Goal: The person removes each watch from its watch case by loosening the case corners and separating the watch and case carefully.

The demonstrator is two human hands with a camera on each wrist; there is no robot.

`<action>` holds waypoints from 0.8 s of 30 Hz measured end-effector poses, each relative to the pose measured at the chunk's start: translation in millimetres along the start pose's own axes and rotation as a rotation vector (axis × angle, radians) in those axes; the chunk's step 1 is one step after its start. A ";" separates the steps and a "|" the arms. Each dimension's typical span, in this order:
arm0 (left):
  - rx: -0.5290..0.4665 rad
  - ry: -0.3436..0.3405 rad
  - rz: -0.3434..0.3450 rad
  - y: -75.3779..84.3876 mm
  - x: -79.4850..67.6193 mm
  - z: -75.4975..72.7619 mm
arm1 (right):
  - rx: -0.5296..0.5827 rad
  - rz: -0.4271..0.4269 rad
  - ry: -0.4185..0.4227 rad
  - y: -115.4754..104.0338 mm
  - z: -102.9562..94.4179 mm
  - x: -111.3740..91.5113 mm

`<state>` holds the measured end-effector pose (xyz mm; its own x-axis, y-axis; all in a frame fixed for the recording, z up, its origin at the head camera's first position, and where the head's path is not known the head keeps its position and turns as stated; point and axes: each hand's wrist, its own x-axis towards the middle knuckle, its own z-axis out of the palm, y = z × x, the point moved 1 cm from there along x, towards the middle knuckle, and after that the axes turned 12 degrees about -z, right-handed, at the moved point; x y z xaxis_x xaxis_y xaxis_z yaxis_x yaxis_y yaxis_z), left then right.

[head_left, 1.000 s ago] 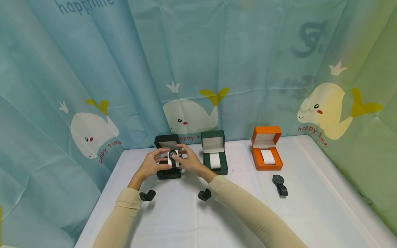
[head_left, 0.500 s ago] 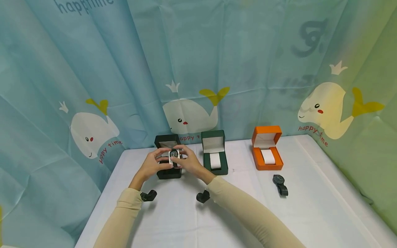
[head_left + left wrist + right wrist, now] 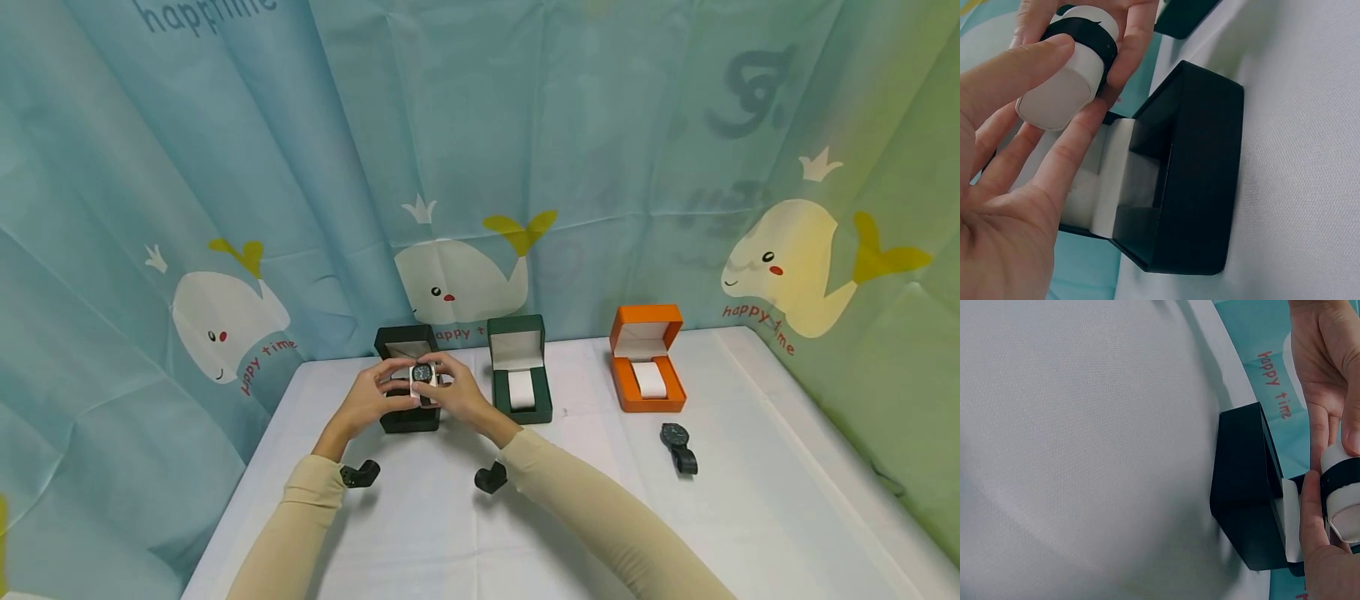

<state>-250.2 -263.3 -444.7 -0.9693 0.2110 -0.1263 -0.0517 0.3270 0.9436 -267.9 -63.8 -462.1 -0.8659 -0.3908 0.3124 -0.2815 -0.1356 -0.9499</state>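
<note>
Both hands hold a white watch cushion [image 3: 1054, 103] with a black-strapped watch [image 3: 422, 372] wrapped around it. My left hand [image 3: 365, 406] grips the cushion from the left, its thumb lying against the strap in the left wrist view. From the other side, my right hand [image 3: 467, 392] grips the same cushion and watch, thumb near the dial in the head view. Just behind and below them stands an open black watch box [image 3: 1200, 169]; its compartment shows no cushion. The hands partly cover this box in the head view.
To the right stand an open green watch box [image 3: 498, 398] and an open orange watch box [image 3: 624, 392], each with a white cushion inside. A second black watch [image 3: 678, 446] lies before the orange box. A patterned curtain [image 3: 600, 167] hangs behind the white table [image 3: 570, 517].
The watch on its cushion has shifted slightly right, and its dial has turned a little more toward the head camera. Both hands keep their hold; the boxes and second watch stay put.
</note>
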 end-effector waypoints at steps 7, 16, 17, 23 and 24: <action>-0.015 -0.013 0.013 0.7 -2.9 0.5 | -0.009 -0.012 -0.031 1.2 -1.1 0.0; -0.031 -0.034 0.018 -1.8 -1.7 -1.3 | 0.007 -0.015 -0.057 -2.4 -4.4 -1.1; -0.033 -0.035 0.015 -1.7 -1.8 -1.5 | 0.004 -0.015 -0.062 -5.5 -4.9 -1.7; -0.037 -0.046 0.001 -1.4 -2.3 -1.9 | -0.022 -0.020 -0.080 -28.0 -7.4 -6.9; -0.037 -0.047 0.002 -1.4 -2.2 -2.0 | -0.023 -0.020 -0.079 -29.5 -7.7 -7.1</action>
<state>-248.4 -266.1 -445.1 -0.9570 0.2552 -0.1381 -0.0596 0.2928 0.9543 -256.6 -50.0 -436.3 -0.8247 -0.4591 0.3304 -0.3090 -0.1236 -0.9430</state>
